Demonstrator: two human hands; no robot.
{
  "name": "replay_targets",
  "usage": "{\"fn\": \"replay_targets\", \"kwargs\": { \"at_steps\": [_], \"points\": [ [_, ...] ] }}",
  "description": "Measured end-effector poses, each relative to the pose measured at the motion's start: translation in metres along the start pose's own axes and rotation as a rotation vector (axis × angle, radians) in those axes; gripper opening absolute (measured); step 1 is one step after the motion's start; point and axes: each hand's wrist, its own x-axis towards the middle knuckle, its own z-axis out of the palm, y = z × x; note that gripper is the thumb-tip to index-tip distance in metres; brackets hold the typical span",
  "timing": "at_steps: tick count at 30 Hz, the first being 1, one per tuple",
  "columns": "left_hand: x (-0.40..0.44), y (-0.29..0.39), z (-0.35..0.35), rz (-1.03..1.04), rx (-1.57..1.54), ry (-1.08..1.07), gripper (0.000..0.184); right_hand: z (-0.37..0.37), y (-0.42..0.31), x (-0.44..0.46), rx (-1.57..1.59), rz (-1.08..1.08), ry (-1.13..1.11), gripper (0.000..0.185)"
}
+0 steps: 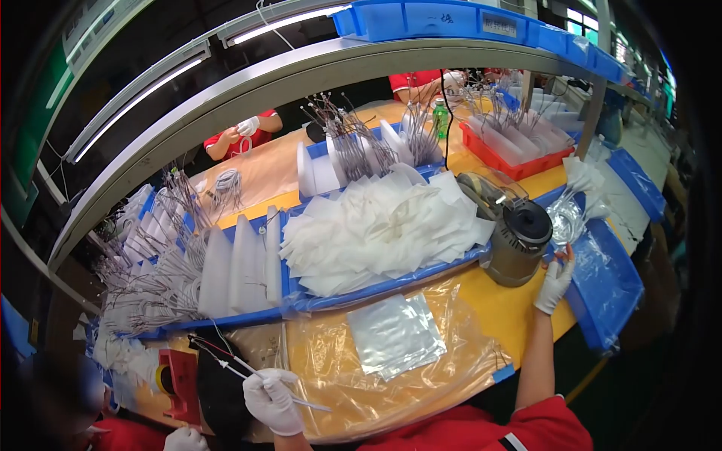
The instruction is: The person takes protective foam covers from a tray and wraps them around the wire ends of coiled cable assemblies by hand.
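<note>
My left hand (272, 403), in a white glove, is closed around a thin white cable (310, 404) near the front edge of the table. Dark and white wire ends with small connectors (223, 364) stick out to the upper left of it. On the right, my gloved right hand (555, 287) reaches out, its bare fingertips gripping the lower edge of a shiny silver bag (565, 224) with pale coiled cable in it. That bag lies at a blue tray (606, 282) lined with clear plastic. Between my hands, a stack of flat silver bags (396, 336) rests on a plastic sheet.
A blue bin (391, 282) holds piled white sheets (383, 225). Beside it stands a dark cylindrical machine (517, 244). Cable bundles (162, 278) fill bins at left. A red tape dispenser (179, 387) and a co-worker's gloved hand (186, 439) are lower left. A metal shelf (301, 64) crosses overhead.
</note>
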Motion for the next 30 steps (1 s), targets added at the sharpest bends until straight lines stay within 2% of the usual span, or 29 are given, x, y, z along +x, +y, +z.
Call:
{"fn": "replay_targets", "kwargs": {
  "at_steps": [8, 11, 14, 18, 20, 21, 23, 25, 26, 27, 30],
  "points": [
    [-0.023, -0.017, -0.010, -0.167, -0.048, -0.040, 0.028, 0.001, 0.004, -0.002, -0.014, 0.017, -0.014, 0.047],
    [-0.026, -0.025, -0.012, -0.111, 0.038, -0.072, 0.023, 0.000, 0.006, -0.001, -0.030, 0.012, -0.002, 0.047],
    [-0.027, -0.025, -0.012, -0.161, 0.076, -0.160, 0.019, 0.000, 0.002, -0.002, 0.002, -0.008, 0.010, 0.047],
    [-0.029, -0.032, -0.010, -0.118, 0.173, -0.295, 0.014, 0.008, -0.033, -0.007, 0.053, -0.060, 0.008, 0.039],
    [-0.029, -0.037, -0.011, -0.056, 0.291, -0.377, 0.012, 0.014, -0.051, -0.020, 0.010, -0.061, -0.180, 0.033],
    [-0.029, -0.030, -0.006, -0.137, 0.243, -0.364, 0.011, 0.018, -0.064, -0.029, -0.013, -0.061, -0.273, 0.030],
    [-0.030, -0.033, -0.002, -0.026, 0.319, -0.416, 0.011, 0.040, -0.119, -0.059, 0.044, 0.117, -0.511, 0.021],
    [-0.032, -0.036, 0.004, 0.017, 0.376, -0.480, 0.011, 0.056, -0.140, -0.089, 0.016, 0.028, -0.827, 0.020],
    [-0.033, -0.033, 0.007, 0.033, 0.384, -0.530, 0.011, 0.065, -0.156, -0.106, 0.037, 0.035, -0.996, 0.022],
    [-0.034, -0.030, 0.011, 0.049, 0.393, -0.577, 0.010, 0.072, -0.170, -0.116, 0.011, 0.026, -1.290, 0.029],
    [-0.037, -0.018, 0.022, 0.134, 0.444, -0.647, 0.011, 0.090, -0.176, -0.164, 0.115, -0.054, -1.673, 0.039]
  ]
}}
